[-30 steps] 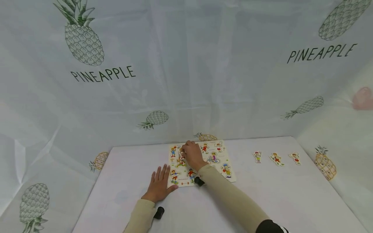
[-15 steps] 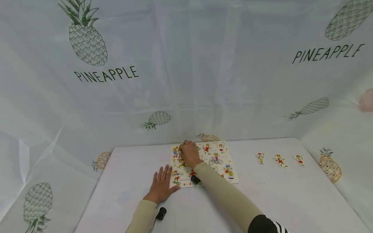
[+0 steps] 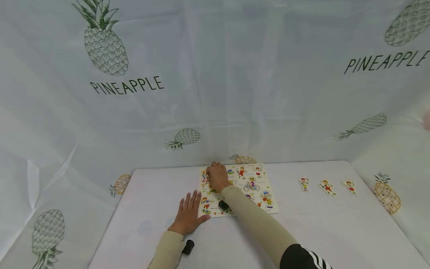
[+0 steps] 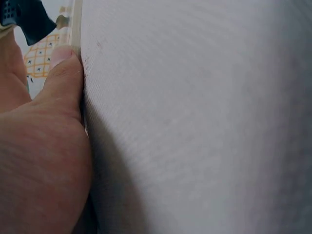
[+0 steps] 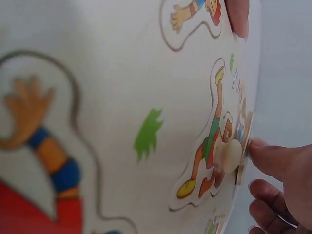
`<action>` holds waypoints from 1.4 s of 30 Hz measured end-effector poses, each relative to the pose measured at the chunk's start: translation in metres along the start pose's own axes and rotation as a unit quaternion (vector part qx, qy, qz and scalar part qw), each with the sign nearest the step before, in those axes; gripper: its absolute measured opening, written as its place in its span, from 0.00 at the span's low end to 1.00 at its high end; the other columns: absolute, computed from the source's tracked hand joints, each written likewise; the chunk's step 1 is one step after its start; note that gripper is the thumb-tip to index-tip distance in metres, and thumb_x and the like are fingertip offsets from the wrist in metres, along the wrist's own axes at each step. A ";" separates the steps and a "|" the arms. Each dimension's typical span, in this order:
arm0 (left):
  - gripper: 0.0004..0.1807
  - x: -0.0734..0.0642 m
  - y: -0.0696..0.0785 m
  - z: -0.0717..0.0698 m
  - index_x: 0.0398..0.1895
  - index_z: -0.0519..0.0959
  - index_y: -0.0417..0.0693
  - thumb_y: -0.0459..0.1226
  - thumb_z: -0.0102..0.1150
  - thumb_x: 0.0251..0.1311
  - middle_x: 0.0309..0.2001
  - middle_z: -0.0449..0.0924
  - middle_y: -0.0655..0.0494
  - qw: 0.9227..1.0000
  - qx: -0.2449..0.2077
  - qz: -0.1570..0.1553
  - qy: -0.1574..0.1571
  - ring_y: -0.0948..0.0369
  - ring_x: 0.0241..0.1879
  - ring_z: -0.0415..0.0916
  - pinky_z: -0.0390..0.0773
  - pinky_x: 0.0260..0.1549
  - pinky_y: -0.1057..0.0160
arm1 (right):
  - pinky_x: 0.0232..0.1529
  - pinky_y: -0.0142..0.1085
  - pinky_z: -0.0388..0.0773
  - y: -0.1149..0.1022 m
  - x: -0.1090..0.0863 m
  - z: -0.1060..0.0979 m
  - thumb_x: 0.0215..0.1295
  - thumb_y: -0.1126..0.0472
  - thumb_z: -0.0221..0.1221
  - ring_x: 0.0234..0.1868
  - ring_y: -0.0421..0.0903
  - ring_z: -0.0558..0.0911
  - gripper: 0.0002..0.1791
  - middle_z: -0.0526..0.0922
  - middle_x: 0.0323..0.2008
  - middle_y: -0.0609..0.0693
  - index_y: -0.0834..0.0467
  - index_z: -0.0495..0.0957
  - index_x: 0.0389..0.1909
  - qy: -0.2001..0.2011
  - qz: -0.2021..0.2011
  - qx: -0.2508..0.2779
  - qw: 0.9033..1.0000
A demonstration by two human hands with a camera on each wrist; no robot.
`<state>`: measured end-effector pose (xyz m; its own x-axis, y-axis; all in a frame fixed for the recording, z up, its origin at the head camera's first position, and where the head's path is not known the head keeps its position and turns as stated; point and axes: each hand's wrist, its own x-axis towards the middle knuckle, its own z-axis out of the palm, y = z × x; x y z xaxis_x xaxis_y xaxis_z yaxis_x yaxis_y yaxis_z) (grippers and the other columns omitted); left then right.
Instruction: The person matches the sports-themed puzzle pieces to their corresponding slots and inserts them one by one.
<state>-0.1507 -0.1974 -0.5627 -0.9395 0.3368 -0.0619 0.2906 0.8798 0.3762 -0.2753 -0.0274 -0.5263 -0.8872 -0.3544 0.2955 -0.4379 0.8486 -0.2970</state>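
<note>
While your left hand lies flat and relaxed on the white bench, its thumb touches the near left edge of the puzzle board. Your right hand reaches over the board's far left part, fingertips pinching a figure piece by its knob, the piece tilted at its cutout. Farther right, three loose figure pieces lie in a row, well apart from the board.
</note>
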 end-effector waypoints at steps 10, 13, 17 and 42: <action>0.53 0.002 -0.004 0.006 0.84 0.51 0.35 0.61 0.59 0.71 0.84 0.48 0.35 1.000 0.009 0.003 0.013 0.33 0.82 0.43 0.46 0.78 0.31 | 0.54 0.48 0.80 -0.006 0.011 0.011 0.70 0.60 0.71 0.46 0.51 0.80 0.04 0.81 0.39 0.51 0.54 0.87 0.34 -0.015 0.024 -0.002 1.000; 0.53 0.003 -0.005 0.007 0.84 0.52 0.35 0.60 0.60 0.71 0.84 0.48 0.35 1.000 0.008 0.002 0.016 0.33 0.82 0.43 0.46 0.78 0.30 | 0.56 0.48 0.80 -0.009 0.013 0.011 0.70 0.60 0.70 0.47 0.51 0.81 0.03 0.82 0.40 0.51 0.54 0.88 0.36 -0.018 0.024 0.000 1.000; 0.53 0.004 -0.007 0.010 0.83 0.53 0.35 0.59 0.63 0.70 0.84 0.49 0.36 1.000 0.020 0.000 0.016 0.33 0.82 0.44 0.48 0.78 0.31 | 0.56 0.48 0.80 -0.012 0.014 0.011 0.70 0.60 0.70 0.46 0.51 0.80 0.03 0.81 0.39 0.51 0.54 0.88 0.35 -0.024 0.025 0.001 0.999; 0.57 0.005 -0.008 0.010 0.85 0.49 0.38 0.69 0.51 0.71 0.85 0.46 0.37 0.999 0.032 -0.009 -0.005 0.35 0.83 0.42 0.44 0.79 0.32 | 0.53 0.50 0.80 0.013 -0.009 -0.017 0.65 0.60 0.74 0.45 0.53 0.80 0.09 0.82 0.42 0.53 0.56 0.89 0.45 0.015 0.009 -0.004 1.000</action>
<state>-0.1559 -0.1997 -0.5749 -0.9429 0.3238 -0.0775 0.2848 0.9051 0.3158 -0.2702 -0.0068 -0.5173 -0.8904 -0.3266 0.3169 -0.4201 0.8579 -0.2961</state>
